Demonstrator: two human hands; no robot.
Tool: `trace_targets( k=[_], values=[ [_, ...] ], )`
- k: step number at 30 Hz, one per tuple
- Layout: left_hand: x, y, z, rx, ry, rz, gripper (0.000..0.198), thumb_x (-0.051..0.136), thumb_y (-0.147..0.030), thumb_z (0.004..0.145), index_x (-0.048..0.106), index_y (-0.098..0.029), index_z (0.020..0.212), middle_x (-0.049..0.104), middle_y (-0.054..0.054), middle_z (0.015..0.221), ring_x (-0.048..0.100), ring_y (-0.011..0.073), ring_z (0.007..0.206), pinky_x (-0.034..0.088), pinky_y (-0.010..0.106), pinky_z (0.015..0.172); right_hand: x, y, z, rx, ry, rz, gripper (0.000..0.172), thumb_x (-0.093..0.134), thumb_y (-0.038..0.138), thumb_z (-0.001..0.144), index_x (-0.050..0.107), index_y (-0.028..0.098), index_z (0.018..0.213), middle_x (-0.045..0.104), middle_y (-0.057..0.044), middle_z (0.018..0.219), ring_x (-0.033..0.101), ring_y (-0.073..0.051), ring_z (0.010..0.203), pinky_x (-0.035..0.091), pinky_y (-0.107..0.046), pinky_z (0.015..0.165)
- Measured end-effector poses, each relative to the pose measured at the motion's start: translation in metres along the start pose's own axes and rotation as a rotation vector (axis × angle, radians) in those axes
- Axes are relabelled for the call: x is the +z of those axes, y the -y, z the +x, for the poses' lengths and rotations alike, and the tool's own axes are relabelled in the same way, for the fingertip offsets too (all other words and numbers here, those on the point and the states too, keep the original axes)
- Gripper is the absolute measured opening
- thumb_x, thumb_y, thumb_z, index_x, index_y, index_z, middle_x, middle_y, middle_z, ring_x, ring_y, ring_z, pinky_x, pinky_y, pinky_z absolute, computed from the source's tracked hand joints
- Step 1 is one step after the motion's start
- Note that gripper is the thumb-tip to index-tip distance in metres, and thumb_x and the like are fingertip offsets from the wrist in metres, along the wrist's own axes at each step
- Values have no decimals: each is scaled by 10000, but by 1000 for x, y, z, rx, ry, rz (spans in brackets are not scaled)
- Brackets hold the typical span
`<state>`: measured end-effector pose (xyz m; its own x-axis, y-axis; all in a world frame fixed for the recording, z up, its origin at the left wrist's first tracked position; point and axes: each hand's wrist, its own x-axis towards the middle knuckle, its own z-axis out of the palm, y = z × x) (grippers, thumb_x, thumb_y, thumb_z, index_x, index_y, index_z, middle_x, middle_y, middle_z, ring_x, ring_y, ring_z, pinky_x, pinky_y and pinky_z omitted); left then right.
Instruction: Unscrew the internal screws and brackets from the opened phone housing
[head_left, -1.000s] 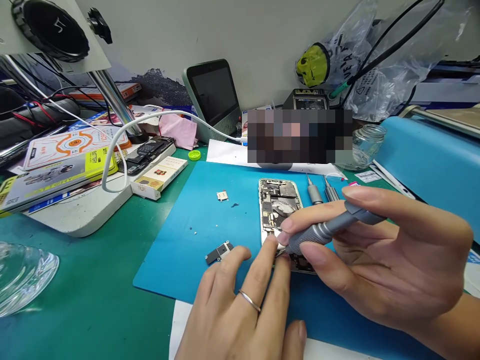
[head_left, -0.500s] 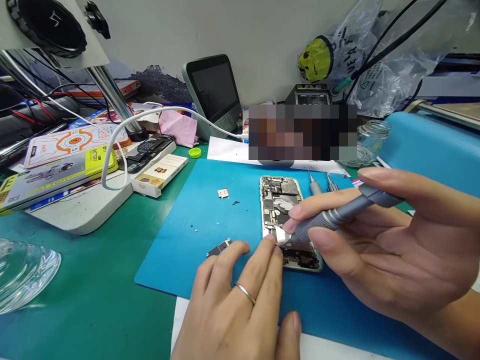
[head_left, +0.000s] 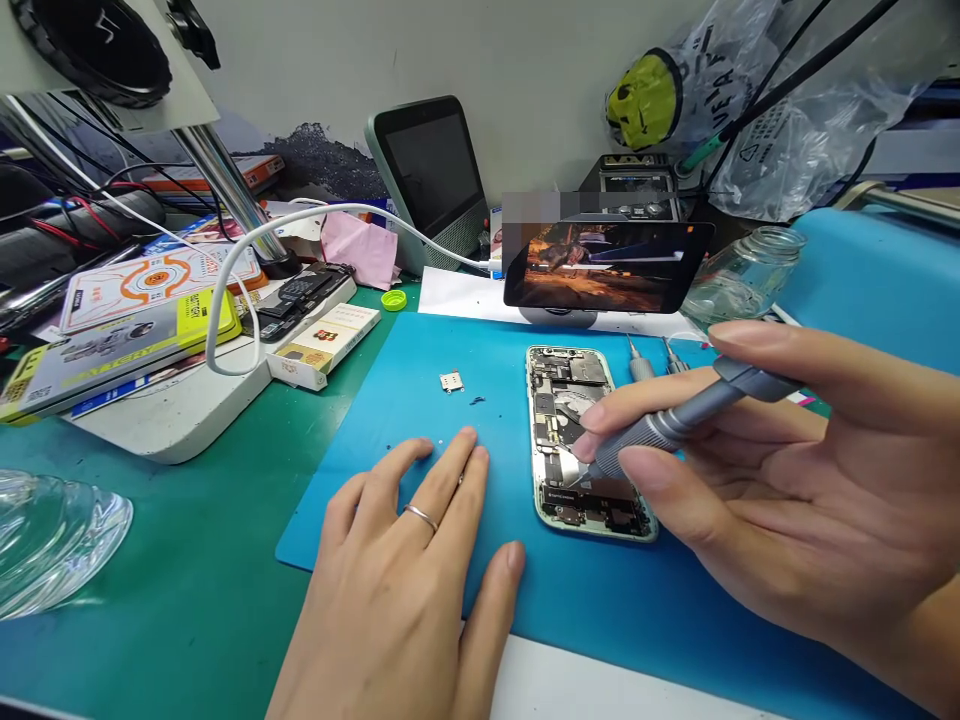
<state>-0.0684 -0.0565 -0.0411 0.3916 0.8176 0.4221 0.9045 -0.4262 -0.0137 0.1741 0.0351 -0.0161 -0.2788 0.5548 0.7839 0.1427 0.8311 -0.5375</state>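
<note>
An opened phone (head_left: 577, 450) lies face down on the blue mat (head_left: 420, 400), its boards and shields exposed. My right hand (head_left: 787, 490) pinches a grey screwdriver (head_left: 675, 420) whose tip touches the phone's middle. My left hand (head_left: 405, 580), with a ring on one finger, lies flat on the mat left of the phone, fingers stretched out and holding nothing. It covers the spot where a small dark part lay. A tiny tray part (head_left: 451, 380) and loose screws (head_left: 476, 402) sit further back on the mat.
Two more screwdrivers (head_left: 652, 365) lie right of the phone. Behind stand a lit phone on a stand (head_left: 607, 265), a glass jar (head_left: 739, 275), a small screen (head_left: 431, 180) and a white cable (head_left: 247, 250). Boxes (head_left: 322, 345) and a glass dish (head_left: 45, 540) are at left.
My left hand has slid left off the phone's edge and now rests flat on the mat, covering the small dark part. The right hand keeps the screwdriver on the phone.
</note>
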Motion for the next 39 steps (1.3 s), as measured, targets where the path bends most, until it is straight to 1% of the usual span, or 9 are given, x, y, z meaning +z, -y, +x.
trace_targets(
  k=[11, 16, 21, 23, 26, 29, 31, 36, 39],
  values=[
    [2, -1, -3, -29, 25, 2, 514, 577, -387, 1134, 567, -235, 1625, 607, -22, 1697, 555, 330, 1450, 488, 526, 1042, -1, 0, 4, -29, -1, -4, 811, 812, -24, 900, 668, 376, 1591, 685, -80, 1466, 862, -235, 914, 793, -395, 759],
    [-2, 0, -3, -37, 17, -33, 467, 564, -354, 1143, 575, -281, 1603, 588, 25, 1719, 522, 312, 1485, 477, 514, 1082, 1, -1, 3, -68, 3, -3, 829, 792, -64, 897, 647, 339, 1607, 659, -71, 1454, 857, -205, 943, 784, -343, 799],
    [4, -23, 1, -29, -74, -141, 423, 542, -278, 1152, 565, -263, 1574, 627, 47, 1663, 507, 269, 1463, 408, 437, 1183, 3, -2, -1, 83, 33, 43, 741, 750, -31, 971, 622, 373, 1579, 659, -48, 1456, 842, -167, 986, 761, -285, 791],
    [10, -37, 4, -59, -151, -193, 367, 466, -283, 1176, 583, -241, 1522, 703, 39, 1565, 534, 262, 1423, 389, 437, 1197, 3, -2, -2, 128, 61, 75, 689, 730, -7, 1002, 611, 385, 1555, 705, -28, 1345, 834, -165, 985, 754, -283, 786],
    [18, -51, 8, -60, -200, -235, 352, 420, -290, 1186, 606, -203, 1471, 748, 46, 1495, 556, 271, 1405, 397, 455, 1200, 3, 0, -1, 144, 91, 78, 619, 704, 14, 1029, 599, 385, 1513, 738, -1, 1136, 825, -181, 958, 749, -292, 748],
    [21, -53, 9, -57, -202, -247, 365, 421, -189, 1162, 615, -203, 1471, 744, 29, 1517, 567, 269, 1414, 411, 458, 1201, 2, 0, 0, 145, 117, 44, 577, 697, 12, 1028, 608, 371, 1471, 738, -2, 1125, 824, -178, 948, 740, -266, 707],
    [21, -52, 8, -52, -194, -246, 378, 419, -162, 1155, 617, -212, 1473, 745, 22, 1520, 571, 270, 1416, 416, 460, 1200, 2, 0, 1, 136, 141, 24, 584, 699, 8, 1023, 610, 371, 1472, 731, 6, 1122, 824, -166, 949, 746, -255, 742],
    [22, -51, 8, -50, -188, -244, 372, 415, -167, 1164, 620, -224, 1469, 748, 11, 1517, 573, 265, 1415, 407, 455, 1212, 2, -1, 2, 120, 150, 25, 597, 689, 0, 1022, 603, 370, 1483, 711, 12, 1125, 819, -149, 938, 752, -254, 792],
    [22, -53, 9, -57, -195, -245, 367, 411, -176, 1167, 630, -236, 1455, 746, 2, 1519, 578, 260, 1416, 406, 460, 1214, 3, 0, 2, 161, 140, 47, 577, 699, 7, 1024, 597, 355, 1473, 722, 8, 1101, 816, -165, 937, 744, -264, 745]
  ],
)
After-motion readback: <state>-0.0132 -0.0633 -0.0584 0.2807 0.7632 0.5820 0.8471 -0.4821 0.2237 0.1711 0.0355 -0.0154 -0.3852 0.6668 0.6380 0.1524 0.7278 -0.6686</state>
